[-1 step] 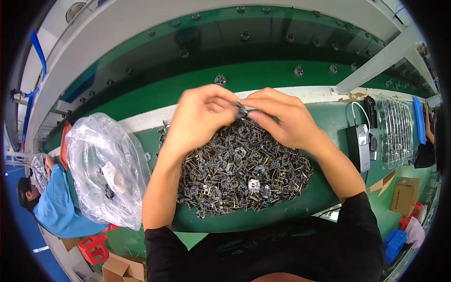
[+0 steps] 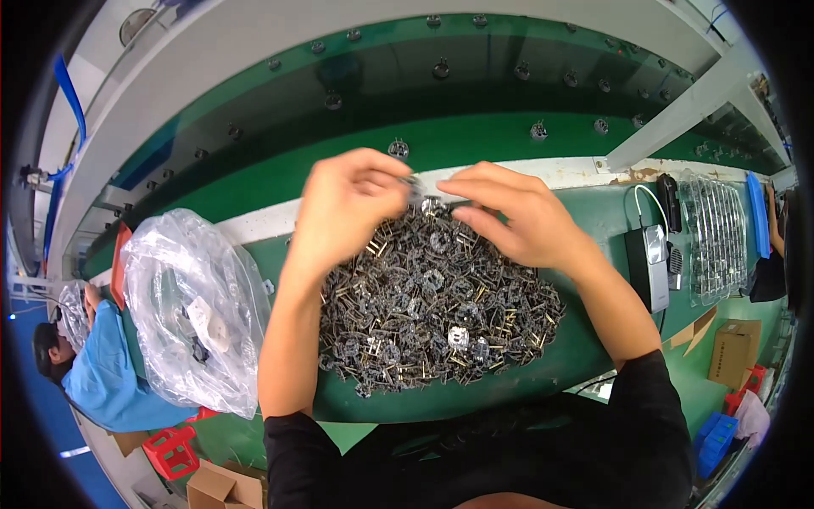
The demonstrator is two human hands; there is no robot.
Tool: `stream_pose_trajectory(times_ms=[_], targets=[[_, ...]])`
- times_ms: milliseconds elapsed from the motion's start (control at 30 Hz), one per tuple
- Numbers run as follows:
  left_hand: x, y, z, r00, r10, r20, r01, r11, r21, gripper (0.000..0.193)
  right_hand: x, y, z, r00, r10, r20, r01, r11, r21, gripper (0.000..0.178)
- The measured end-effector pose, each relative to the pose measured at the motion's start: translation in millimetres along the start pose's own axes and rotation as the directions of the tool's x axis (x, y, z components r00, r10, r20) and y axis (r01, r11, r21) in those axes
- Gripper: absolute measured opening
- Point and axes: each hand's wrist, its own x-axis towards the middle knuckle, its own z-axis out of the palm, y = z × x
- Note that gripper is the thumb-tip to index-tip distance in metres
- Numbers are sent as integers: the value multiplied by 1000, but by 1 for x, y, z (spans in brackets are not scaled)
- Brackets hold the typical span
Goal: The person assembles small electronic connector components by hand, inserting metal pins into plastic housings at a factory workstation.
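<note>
One blurred part (image 2: pixel 414 187) in left hand (image 2: pixel 346 208); pile (image 2: pixel 424 314) beneath

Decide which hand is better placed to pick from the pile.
Probably the right hand: its parted fingers look empty by the pile, while the left hand seems to pinch a blurred part.

The two hands, which met over a small dark part a moment ago, have drawn apart. The left hand (image 2: pixel 349 208) has shifted leftward, and the small dark part (image 2: pixel 414 187), now blurred, has gone with it at the fingertips. A gap separates it from the right hand (image 2: pixel 521 219), whose thumb and fingers now stand clear of the part. Below the gap, a shiny piece (image 2: pixel 431 206) atop the heap (image 2: pixel 432 297) has come into view.
</note>
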Motion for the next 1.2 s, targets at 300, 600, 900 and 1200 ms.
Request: stream_pose_trajectory(times_ms=[300, 600, 900, 1200], targets=[[39, -106, -120, 835, -69, -545, 332, 854, 400, 23, -56, 46, -20, 899, 351, 261, -409, 886, 218, 24], [-53, -28, -65, 794, 242, -558, 273, 678, 682, 21, -59, 42, -18, 911, 314, 268, -351, 930, 104, 19], [-173, 4, -109, 537, 253, -805, 318, 823, 471, 15, -48, 35, 5, 903, 349, 250, -374, 925, 60, 21], [-163, -129, -270, 893, 178, -414, 398, 118, 910, 51, -48, 45, 7, 914, 340, 223, -354, 935, 26, 15]])
